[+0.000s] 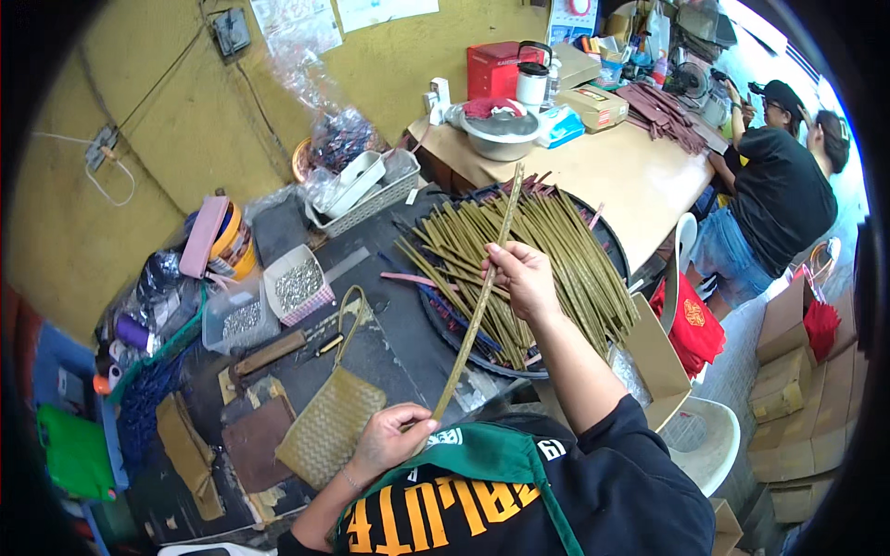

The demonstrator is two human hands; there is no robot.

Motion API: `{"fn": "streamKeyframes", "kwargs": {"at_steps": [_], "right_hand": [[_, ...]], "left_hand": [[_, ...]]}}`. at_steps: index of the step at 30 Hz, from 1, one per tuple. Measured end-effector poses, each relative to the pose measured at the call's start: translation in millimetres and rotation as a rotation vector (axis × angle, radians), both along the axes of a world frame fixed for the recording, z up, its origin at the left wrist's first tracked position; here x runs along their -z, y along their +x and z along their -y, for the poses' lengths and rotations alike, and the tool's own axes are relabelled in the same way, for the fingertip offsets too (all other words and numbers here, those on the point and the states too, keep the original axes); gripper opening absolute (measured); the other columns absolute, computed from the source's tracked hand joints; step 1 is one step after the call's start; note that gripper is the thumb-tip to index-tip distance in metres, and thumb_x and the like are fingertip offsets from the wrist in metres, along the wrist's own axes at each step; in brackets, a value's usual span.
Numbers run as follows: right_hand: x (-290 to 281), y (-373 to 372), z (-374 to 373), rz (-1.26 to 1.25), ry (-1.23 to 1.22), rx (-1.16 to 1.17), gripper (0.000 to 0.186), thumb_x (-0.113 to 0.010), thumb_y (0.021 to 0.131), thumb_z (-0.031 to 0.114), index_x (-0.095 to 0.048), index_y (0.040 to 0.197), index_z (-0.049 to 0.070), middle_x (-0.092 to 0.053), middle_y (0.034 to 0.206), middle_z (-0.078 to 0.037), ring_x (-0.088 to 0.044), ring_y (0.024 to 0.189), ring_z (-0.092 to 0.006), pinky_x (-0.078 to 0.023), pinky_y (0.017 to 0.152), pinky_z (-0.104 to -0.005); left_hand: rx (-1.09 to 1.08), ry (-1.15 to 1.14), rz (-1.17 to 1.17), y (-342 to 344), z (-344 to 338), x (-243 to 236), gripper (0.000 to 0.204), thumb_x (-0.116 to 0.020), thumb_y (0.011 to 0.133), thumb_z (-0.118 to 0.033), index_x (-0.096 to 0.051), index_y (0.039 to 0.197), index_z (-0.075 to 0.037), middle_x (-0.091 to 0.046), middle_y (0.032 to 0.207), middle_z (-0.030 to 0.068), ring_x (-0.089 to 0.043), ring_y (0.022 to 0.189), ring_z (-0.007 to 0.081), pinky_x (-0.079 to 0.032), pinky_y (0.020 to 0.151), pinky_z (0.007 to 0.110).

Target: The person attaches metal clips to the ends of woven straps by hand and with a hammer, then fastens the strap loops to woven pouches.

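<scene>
A long, narrow olive-gold strip (pixel 470 338) stretches slantwise between my two hands. My left hand (pixel 394 437) pinches its near end, close to my body. Farther up, my right hand (pixel 522 278) grips the strip between thumb and fingers, and its far end sticks out beyond them. Behind the right hand lies a heap of similar olive strips (pixel 579 269) on a round dark tray (pixel 619 243). Left of my left hand, a woven olive pouch (pixel 329 428) with a strap loop rests flat on the dark worktable (pixel 408 347).
A hammer (pixel 269 355) and two tubs of small metal pieces, one white (pixel 311 301), one clear (pixel 243 324), sit at the left. Brown leather-like pieces (pixel 260 445) lie nearer. A metal bowl (pixel 501 139) stands on the far table. Other people (pixel 774 185) are at the right, beyond a white chair (pixel 705 445).
</scene>
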State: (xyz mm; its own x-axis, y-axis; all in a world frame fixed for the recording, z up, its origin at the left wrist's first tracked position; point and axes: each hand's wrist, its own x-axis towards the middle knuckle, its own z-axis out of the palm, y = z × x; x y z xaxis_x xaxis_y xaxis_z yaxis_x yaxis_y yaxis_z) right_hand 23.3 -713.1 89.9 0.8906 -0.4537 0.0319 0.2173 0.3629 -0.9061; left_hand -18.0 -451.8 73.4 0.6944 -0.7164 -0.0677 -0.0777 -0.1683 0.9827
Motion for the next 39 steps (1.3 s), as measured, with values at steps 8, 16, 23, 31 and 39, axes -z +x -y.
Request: {"fn": "streamKeyframes", "kwargs": {"at_steps": [8,16,23,31,39], "right_hand": [[-6,17,4,0.026,-0.071,-0.013,0.011,-0.056,0.077,0.012,-0.055,0.071,0.003,-0.057,0.063,-0.004,-0.052,0.054,-0.0066,-0.039,0.047,-0.0161],[8,63,-17,-0.14,-0.062,-0.117,0.011,-0.057,0.071,0.006,-0.051,0.08,0.004,-0.054,0.066,-0.003,-0.053,0.054,-0.0096,-0.04,0.044,-0.0192],[18,160,-90,-0.251,-1.954,-0.435,0.027,-0.062,0.061,0.018,-0.056,0.079,-0.001,-0.058,0.081,-0.017,-0.055,0.078,-0.0307,-0.044,0.068,-0.0375],[97,284,-219,-0.116,-2.072,-0.916,0.02,-0.05,0.069,0.009,-0.059,0.085,0.001,-0.057,0.09,-0.017,-0.055,0.086,-0.0273,-0.044,0.075,-0.0349],[110,292,-210,0.05,-1.948,-0.784,0.02,-0.06,0.066,0.024,-0.059,0.07,0.005,-0.058,0.072,-0.013,-0.056,0.073,-0.028,-0.044,0.066,-0.0356]], "left_hand": [[-0.057,0.029,-0.037,1,-4,-7,0.01,-0.056,0.074,-0.005,-0.057,0.076,0.005,-0.056,0.07,0.0041,-0.05,0.061,0.005,-0.04,0.053,0.017],[-0.097,-0.139,-0.066,3,-44,-28,0.011,-0.054,0.076,-0.007,-0.054,0.076,0.004,-0.056,0.075,0.0059,-0.052,0.067,0.0098,-0.041,0.061,0.021],[-0.148,-0.181,-0.012,-4,-79,-26,0.011,-0.059,0.072,-0.002,-0.057,0.081,0.002,-0.058,0.079,0.0066,-0.055,0.075,0.0115,-0.044,0.067,0.023],[-0.186,-0.408,-0.144,15,-94,-33,0.011,-0.054,0.077,-0.008,-0.057,0.08,0.003,-0.058,0.08,0.0076,-0.054,0.073,0.0113,-0.043,0.066,0.022],[-0.309,-0.305,-0.201,24,-105,-18,0.01,-0.054,0.076,-0.006,-0.058,0.08,0.002,-0.06,0.08,0.0094,-0.056,0.074,0.0137,-0.045,0.066,0.023]]}}
